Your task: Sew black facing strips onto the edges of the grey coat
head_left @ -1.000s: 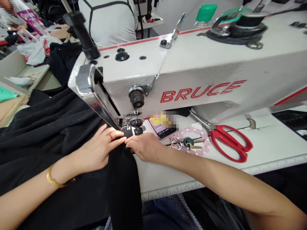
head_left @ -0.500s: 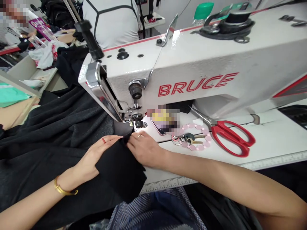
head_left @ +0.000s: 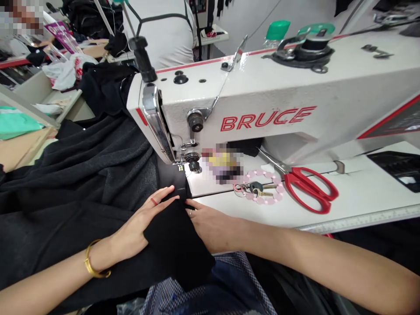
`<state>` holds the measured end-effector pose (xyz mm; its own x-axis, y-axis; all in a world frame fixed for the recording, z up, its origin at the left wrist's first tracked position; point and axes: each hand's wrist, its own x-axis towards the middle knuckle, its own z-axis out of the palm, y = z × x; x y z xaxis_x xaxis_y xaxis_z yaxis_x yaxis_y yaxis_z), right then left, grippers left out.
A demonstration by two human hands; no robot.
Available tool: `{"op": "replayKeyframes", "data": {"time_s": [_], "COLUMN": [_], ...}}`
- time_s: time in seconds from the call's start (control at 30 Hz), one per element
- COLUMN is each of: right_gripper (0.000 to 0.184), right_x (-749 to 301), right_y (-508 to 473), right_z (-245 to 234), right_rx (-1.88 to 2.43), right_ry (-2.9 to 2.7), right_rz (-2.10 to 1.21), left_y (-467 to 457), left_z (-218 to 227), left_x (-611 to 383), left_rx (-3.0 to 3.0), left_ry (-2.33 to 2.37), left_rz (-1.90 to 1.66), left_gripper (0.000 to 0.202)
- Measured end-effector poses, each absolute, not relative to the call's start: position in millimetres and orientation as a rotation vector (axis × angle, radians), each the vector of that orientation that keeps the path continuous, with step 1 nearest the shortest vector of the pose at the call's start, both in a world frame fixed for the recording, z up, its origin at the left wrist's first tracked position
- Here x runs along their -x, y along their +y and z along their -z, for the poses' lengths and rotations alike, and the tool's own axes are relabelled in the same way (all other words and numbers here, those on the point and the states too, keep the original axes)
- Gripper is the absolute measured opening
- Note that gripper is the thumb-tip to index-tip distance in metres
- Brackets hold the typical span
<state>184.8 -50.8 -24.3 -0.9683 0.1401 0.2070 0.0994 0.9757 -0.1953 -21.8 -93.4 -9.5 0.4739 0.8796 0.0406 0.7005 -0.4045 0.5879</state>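
Moved: both hands have drawn back from the presser foot (head_left: pixel 194 166) toward the body, and the black cloth piece (head_left: pixel 179 247) has come with them.
Head view, hands: two, close together, fingertips nearly meeting at the top of the cloth piece.
Left hand (head_left: pixel 141 225): lies flat on the black cloth piece, fingers stretched out to the right; one red band on a finger, one gold bracelet (head_left: pixel 95 267) on the wrist.
Right hand (head_left: pixel 213 227): rests against the right edge of the cloth piece, one ring (head_left: pixel 190 213) showing; the fold hides its fingertips, so I cannot tell whether it pinches.
Black cloth piece: one, folded, running from beside the presser foot down over the table edge to the lap, between the two hands.
Dark cloth heap (head_left: pixel 82 175): one, large, spread left of the machine and under the left forearm.
Sewing machine (head_left: pixel 278 96): one, white, with red BRUCE lettering.
Table (head_left: pixel 361 199): one, white, with a ruler strip along its near edge.
Scissors (head_left: pixel 306 186): one pair, red-handled, blades pointing under the machine arm.
Key ring (head_left: pixel 260 190): one pink beaded loop, just left of the scissors; the number of keys is unclear.
Phone (head_left: pixel 223 164): one, blurred, between the presser foot and the key ring.
Background: one person in a white top (head_left: pixel 164 30) behind the machine.
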Motion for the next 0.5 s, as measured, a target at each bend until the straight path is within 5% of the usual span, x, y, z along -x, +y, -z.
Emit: {"op": "replayKeyframes", "data": {"time_s": [0.27, 0.5], "right_gripper": [0.028, 0.021], "right_x": [-168.5, -172.7], "right_y": [-6.0, -24.0], "right_z": [22.6, 16.4], "right_rx": [0.318, 0.529], "right_ry": [-2.73, -2.783], "right_rz": [0.169, 0.247], "left_y": [-90.2, -80.3], "left_z": [3.5, -0.6], "left_x": [30.8, 39.3], "left_rx": [-1.979, -2.098], "left_ry": [1.346, 1.26], "left_rz": [-0.653, -0.504], "left_gripper": [0.044, 0.045]}}
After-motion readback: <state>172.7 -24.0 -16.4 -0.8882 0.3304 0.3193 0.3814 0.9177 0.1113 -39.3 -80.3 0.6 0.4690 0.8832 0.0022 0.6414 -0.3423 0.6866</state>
